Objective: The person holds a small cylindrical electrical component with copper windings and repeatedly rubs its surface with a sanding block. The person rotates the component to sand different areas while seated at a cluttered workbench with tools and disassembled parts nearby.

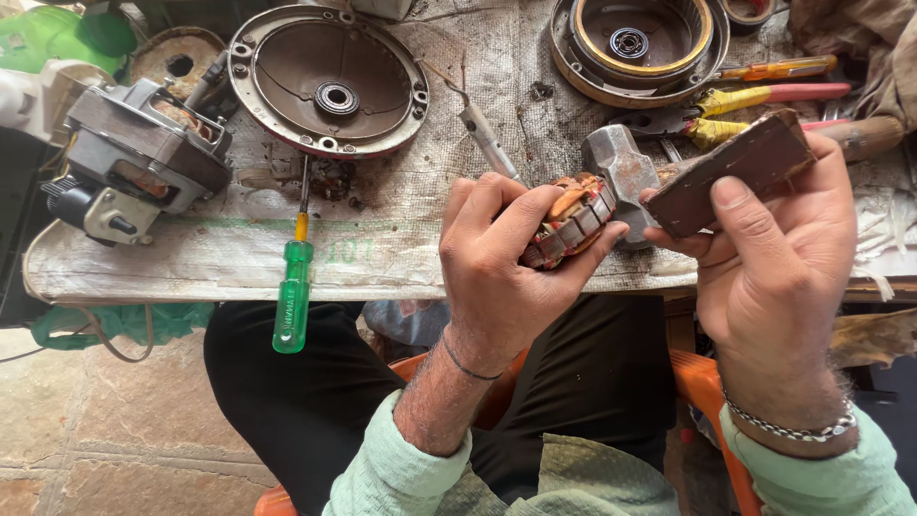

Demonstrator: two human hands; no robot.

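A small wound stator (pixel 571 222) was clamped in the closed left hand (pixel 506 277) above the bench edge; a flat wooden block (pixel 731 172) was gripped by the right hand (pixel 774 258); copper windings could be nicked by a glancing strike

Left hand (pixel 506 272) hides most of the wound stator (pixel 570 222)

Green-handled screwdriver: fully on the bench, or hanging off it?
Hanging off. The green-handled screwdriver has its shaft on the bench, while most of the handle overhangs the front edge above the person's lap; neither hand touches it.
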